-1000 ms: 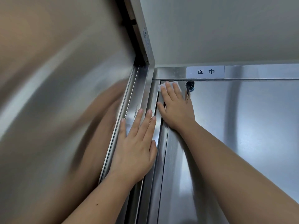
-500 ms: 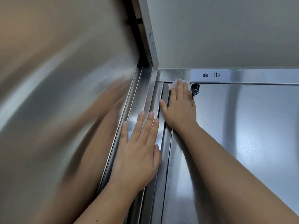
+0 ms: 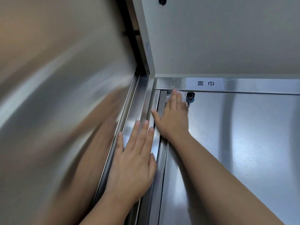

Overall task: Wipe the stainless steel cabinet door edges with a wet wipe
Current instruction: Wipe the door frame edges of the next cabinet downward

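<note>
The brushed stainless steel cabinet door (image 3: 243, 143) ends at its top-left corner, boxed in by the frame rail (image 3: 259, 86) above and a black key (image 3: 189, 98) in the lock just beside. The right hand (image 3: 173, 120), straight fingers pointing up along the door's long left edge, presses the white wet wipe (image 3: 168, 95) flat there, mostly hidden. The left hand (image 3: 134, 166) lies flat on the vertical steel frame strip (image 3: 139, 101), grip released, holding nothing.

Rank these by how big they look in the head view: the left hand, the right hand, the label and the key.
1. left hand, though it looks biggest partly because it is nearer the camera
2. right hand
3. label
4. key
</note>
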Tool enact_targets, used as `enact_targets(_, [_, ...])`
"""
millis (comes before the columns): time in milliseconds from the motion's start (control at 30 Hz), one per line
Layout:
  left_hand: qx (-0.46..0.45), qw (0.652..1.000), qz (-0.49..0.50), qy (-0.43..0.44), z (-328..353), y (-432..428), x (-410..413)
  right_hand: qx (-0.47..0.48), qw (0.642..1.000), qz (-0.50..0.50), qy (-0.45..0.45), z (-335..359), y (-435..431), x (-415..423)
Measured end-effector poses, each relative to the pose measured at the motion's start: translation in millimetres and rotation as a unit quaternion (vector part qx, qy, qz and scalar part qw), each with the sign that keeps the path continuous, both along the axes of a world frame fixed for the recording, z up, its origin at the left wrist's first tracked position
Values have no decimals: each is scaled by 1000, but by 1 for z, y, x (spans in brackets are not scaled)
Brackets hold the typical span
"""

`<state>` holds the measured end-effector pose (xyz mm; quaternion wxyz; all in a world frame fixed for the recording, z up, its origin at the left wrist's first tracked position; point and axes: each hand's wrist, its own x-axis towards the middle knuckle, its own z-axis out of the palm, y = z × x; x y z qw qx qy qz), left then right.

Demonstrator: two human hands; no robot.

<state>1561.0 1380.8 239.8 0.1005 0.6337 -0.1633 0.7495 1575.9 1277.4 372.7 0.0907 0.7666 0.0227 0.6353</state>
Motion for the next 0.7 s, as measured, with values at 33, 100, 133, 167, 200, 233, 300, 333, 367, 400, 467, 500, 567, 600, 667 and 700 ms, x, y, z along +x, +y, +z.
enact_targets(33, [0, 1000, 2, 0, 0, 0, -1, -12, 1000, -10, -9, -9, -2, 2])
enact_targets(100, [0, 1000, 6, 5, 0, 0, -1, -28, 999, -15, -12, -21, -6, 3])
enact_targets(133, [-1, 1000, 6, 6, -1, 1, -1, -31, 999, -18, -7, -22, -7, 3])
enact_targets(167, [-2, 1000, 5, 5, -1, 1, -1, -31, 999, -21, -3, -19, -8, 2])
enact_targets(200, [-3, 1000, 3, 3, -1, 1, -1, -28, 999, -21, 1, -14, -8, 1])
enact_targets(233, [-3, 1000, 0, 2, -1, 0, -1, -20, 1000, -14, 4, -7, -7, 0])
enact_targets(300, [-3, 1000, -3, 0, -2, 0, 0, -4, 1000, -1, 13, 8, -5, -2])
enact_targets(333, [-3, 1000, -2, 0, -2, 0, 0, -2, 1000, -2, 13, 14, -3, -2])
enact_targets(367, [-3, 1000, -1, 0, -2, 0, 0, -5, 1000, -8, 9, 16, -2, -2])
enact_targets(400, [-3, 1000, -1, 1, -1, 0, 0, -7, 1000, -12, 3, 15, -2, -1])
enact_targets(467, [0, 1000, -3, 5, -2, 0, -1, -10, 1000, -9, -11, 4, -4, 2])
enact_targets(500, [0, 1000, -3, 9, -2, 1, -1, -16, 1000, -12, -18, -5, -6, 3])
enact_targets(567, [1, 1000, 3, 17, -2, 1, -2, -33, 999, -20, -27, -20, -9, 5])
enact_targets(600, [2, 1000, 7, 20, -2, 1, -2, -38, 999, -22, -25, -24, -10, 4])
enact_targets(667, [4, 1000, 7, 21, -3, 2, -2, -38, 999, -35, -18, -23, -11, 1])
enact_targets(700, [4, 1000, 5, 19, -4, 2, -2, -36, 998, -41, -18, -19, -11, 0])
